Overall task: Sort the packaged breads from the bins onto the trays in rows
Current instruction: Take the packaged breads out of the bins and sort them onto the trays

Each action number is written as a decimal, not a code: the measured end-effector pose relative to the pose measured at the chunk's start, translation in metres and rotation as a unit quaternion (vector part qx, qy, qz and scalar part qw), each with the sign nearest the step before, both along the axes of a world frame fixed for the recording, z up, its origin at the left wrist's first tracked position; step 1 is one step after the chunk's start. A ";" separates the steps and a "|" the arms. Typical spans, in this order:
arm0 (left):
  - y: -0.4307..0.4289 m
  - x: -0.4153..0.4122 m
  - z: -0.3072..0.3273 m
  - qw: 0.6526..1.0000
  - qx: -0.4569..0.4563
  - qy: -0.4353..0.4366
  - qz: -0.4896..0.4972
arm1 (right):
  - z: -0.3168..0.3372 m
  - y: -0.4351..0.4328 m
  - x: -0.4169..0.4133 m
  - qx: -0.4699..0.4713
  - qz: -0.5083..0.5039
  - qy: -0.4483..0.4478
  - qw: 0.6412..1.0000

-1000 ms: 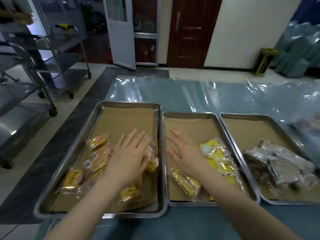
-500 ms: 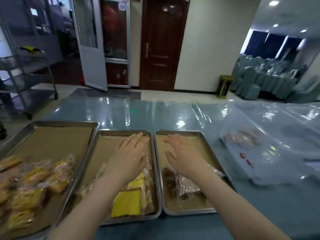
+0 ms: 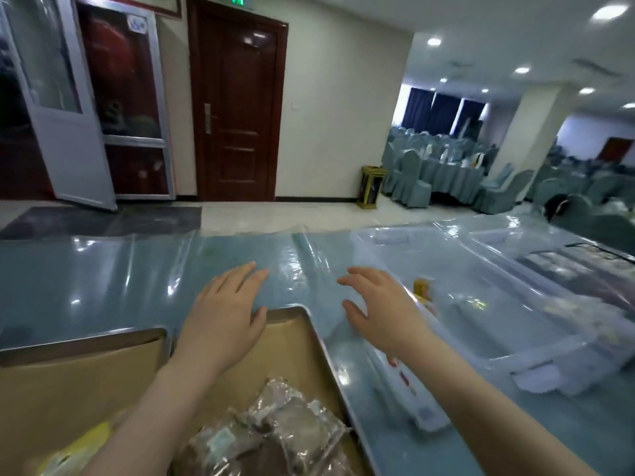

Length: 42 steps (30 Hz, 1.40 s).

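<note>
Nearest me: a heap of brown breads [image 3: 275, 427] in clear wrap lies jumbled at the near end of the right tray [image 3: 324, 345]. No row there that I can make out. A yellow packet [image 3: 79, 448] shows at the bottom edge in the next tray [image 3: 86, 340]. The far halves of both trays are bare paper.

Judgement: sorting by kind is under way, lining up is not. Plenty of tray room left.

Left grip [image 3: 223, 317]: fingers spread and straight, nothing in it. It sits over the far rim of the right tray with fingertips out above the table [image 3: 103, 276]. Cannot tell whether it touches.

Right grip [image 3: 381, 314]: fingers fanned, slightly bent, also carrying nothing. It is over the table between the right tray and the clear bin [image 3: 498, 286], at the bin's near-left corner.

One yellow bread [image 3: 422, 291] stands inside that bin, just beyond the right grip's knuckles, near but not touched. Likely the next pick. The rest of that bin looks almost emptied, though glare hides parts of it.

Further right, the far bin [image 3: 494, 237] holds dark packets, too blurred to count. More to bring over, I would say.
</note>
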<state>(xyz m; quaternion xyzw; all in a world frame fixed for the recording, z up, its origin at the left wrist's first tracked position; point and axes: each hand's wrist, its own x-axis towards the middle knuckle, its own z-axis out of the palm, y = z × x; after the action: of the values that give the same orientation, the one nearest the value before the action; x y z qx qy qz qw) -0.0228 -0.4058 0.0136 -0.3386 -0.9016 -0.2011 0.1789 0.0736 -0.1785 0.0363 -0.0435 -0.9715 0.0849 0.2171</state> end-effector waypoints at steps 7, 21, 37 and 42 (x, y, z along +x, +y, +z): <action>0.091 -0.029 0.006 0.999 -0.014 0.001 -0.036 | -0.001 0.162 0.011 0.048 -0.035 0.004 0.998; 0.305 -0.028 -0.019 0.991 0.070 -0.111 -0.007 | -0.070 0.401 -0.118 0.007 -0.015 -0.407 0.913; 0.351 -0.029 -0.045 0.974 -0.089 -0.203 0.036 | -0.190 0.410 -0.162 0.253 0.076 -0.390 0.882; 0.353 -0.027 -0.040 0.969 -0.130 -0.201 0.054 | -0.189 0.410 -0.153 0.219 0.079 -0.364 0.902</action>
<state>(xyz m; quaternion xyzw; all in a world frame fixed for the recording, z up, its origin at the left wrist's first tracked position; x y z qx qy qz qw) -0.0494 -0.0528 -0.0264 -0.2622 -0.9545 -0.1357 -0.0413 -0.0798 0.2314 -0.1523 0.0544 -0.9773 -0.1346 -0.1546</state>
